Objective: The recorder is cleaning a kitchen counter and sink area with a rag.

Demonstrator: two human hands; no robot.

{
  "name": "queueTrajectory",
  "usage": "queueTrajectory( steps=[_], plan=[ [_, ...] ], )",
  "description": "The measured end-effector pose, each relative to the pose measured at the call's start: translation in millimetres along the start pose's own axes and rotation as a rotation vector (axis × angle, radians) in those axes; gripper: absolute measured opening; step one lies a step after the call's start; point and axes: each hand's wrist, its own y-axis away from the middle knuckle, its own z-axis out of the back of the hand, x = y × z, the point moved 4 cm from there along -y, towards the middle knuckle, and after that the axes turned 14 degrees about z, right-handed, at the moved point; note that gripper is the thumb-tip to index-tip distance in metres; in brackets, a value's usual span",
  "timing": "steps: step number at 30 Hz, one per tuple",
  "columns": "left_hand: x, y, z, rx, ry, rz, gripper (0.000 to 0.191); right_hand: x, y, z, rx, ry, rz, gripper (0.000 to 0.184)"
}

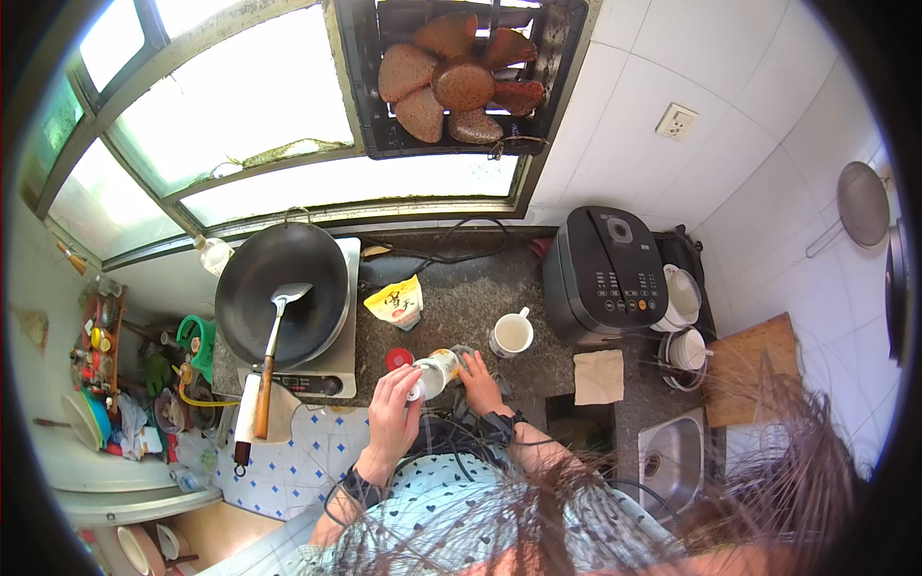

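Observation:
My left hand [396,403] holds a small white object [415,391], perhaps a spoon or scoop, at the open mouth of a clear jar [432,378] with a yellow label. The jar lies tilted towards me. My right hand [482,385] rests by the jar's far end, over a dark grey cloth [497,384]; whether it grips either is unclear. Just behind the jar is a red lid [398,358]. A yellow and white packet [397,302] stands farther back, and a white mug [512,333] is to the right.
At the left, a black wok [281,288] with a metal spatula [274,345] sits on an induction cooker [346,288]. Right of the mug stand a black rice cooker [605,273], a folded tan cloth [598,376], stacked bowls [681,299], a steel sink [671,461] and a wooden board [753,367].

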Motion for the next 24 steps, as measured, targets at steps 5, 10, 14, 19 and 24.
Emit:
queueTrajectory(
  steps=[5, 10, 14, 19, 24],
  plan=[
    [1.2, -1.6, -3.1, 0.001, 0.021, -0.005, 0.043, 2.0, 3.0, -6.7, 0.039, 0.032, -0.026, 0.050],
    [3.4, -3.1, -4.4, -0.011, -0.009, 0.003, 0.043, -0.9, -15.0, -11.4, -0.012, 0.121, -0.010, 0.048],
    [3.0, -3.4, -4.6, -0.012, -0.017, 0.024, 0.043, -16.5, -41.4, -18.5, 0.000, 0.128, -0.064, 0.049],
    [9.0, 0.7, -4.7, -0.013, -0.020, 0.050, 0.044, -36.5, -76.8, -21.6, 0.007, 0.135, -0.145, 0.049],
    [4.8, 4.2, 4.6, -0.037, -0.059, 0.075, 0.045, -57.3, -107.9, -33.6, -0.053, 0.232, -0.196, 0.044]
  ],
)
